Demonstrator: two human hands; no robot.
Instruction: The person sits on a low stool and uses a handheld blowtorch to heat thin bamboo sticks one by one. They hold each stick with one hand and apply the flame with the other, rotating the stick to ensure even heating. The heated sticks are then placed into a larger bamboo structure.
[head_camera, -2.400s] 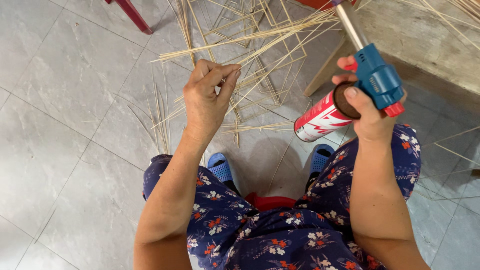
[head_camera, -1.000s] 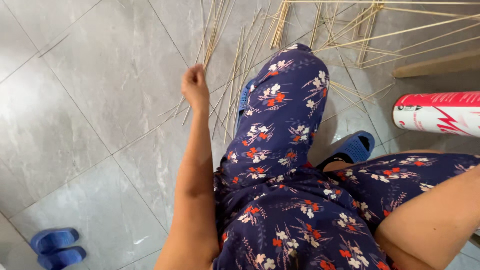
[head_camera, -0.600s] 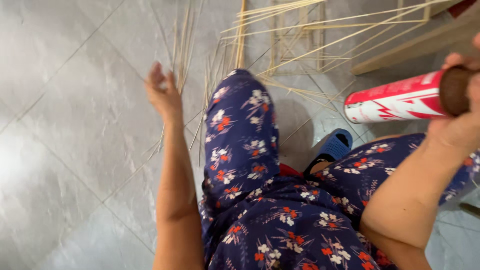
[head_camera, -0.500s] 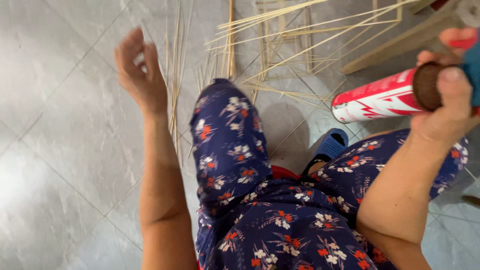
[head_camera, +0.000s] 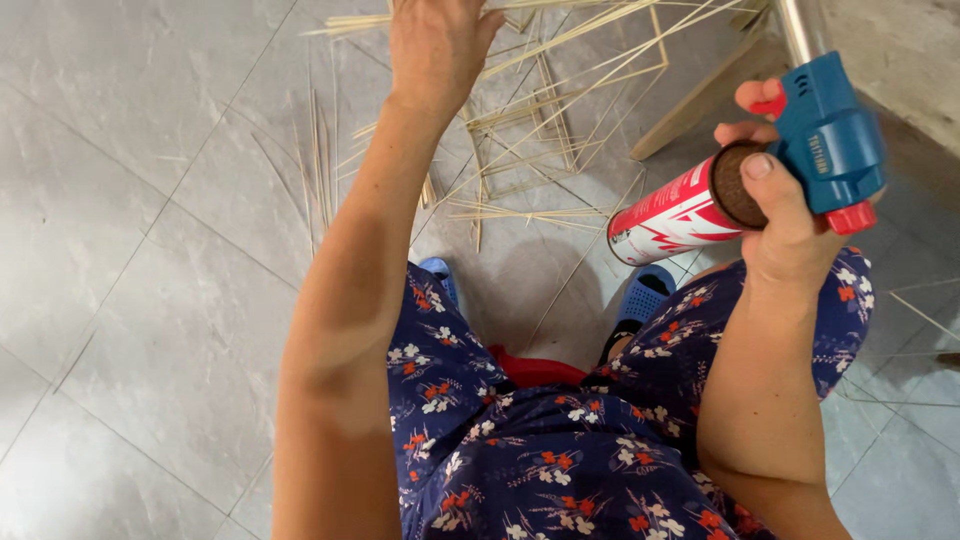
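The left hand (head_camera: 437, 45) is now stretched far forward over the sticks (head_camera: 545, 130), fingers loosely spread and holding nothing that shows; its fingertips run off the top edge, so whether they touch a stick I cannot tell. Half a second ago that hand was lifted to the left, clear of the pile, so it has swung right and far to reach back into the bundle. The right hand (head_camera: 790, 215) stays wrapped around the torch (head_camera: 825, 135), the blue head screwed onto a red and white can (head_camera: 675, 215), held level at the right, above the knee. The sticks lie crossed on the grey tile floor (head_camera: 120, 250), far of the blue sandals (head_camera: 645, 295). A wooden bench (head_camera: 890, 50) edges the far right.
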